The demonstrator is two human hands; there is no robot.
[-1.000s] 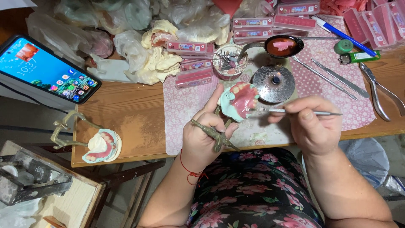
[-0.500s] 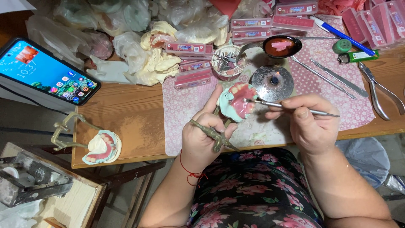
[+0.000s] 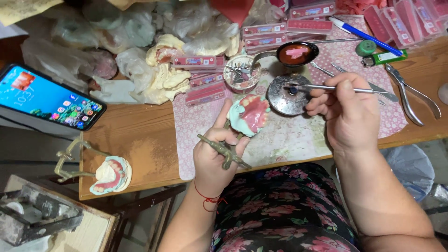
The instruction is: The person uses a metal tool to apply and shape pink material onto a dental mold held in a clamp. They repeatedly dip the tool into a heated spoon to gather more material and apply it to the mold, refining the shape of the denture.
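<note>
Denture model (image 3: 248, 114): sitting pink and pale green on a metal frame, raised above the desk (image 3: 140, 140).
Left hand (image 3: 217, 156): fingers gripping that frame.
Right hand (image 3: 347, 112): fingers pinching a thin metal tool (image 3: 326, 87), tip reaching over a round metal dish (image 3: 285, 95).

A smartphone (image 3: 49, 98) with a lit screen is seen at the left edge of the wooden bench (image 3: 140, 140). A second denture model (image 3: 111, 175) on a metal frame is placed at the bench's near left corner. Crumpled plastic bags (image 3: 126, 32) and yellowish plaster pieces (image 3: 163, 77) are heaped at the back. Pink tooth strips (image 3: 203, 86) are laid beside a small cup (image 3: 241, 73) of bits. Pliers (image 3: 410, 93), a blue pen (image 3: 361, 33), a green lighter (image 3: 383, 58) and a green cap (image 3: 366, 47) are spread at the right, on and beside a pink patterned cloth (image 3: 196, 126)
</note>
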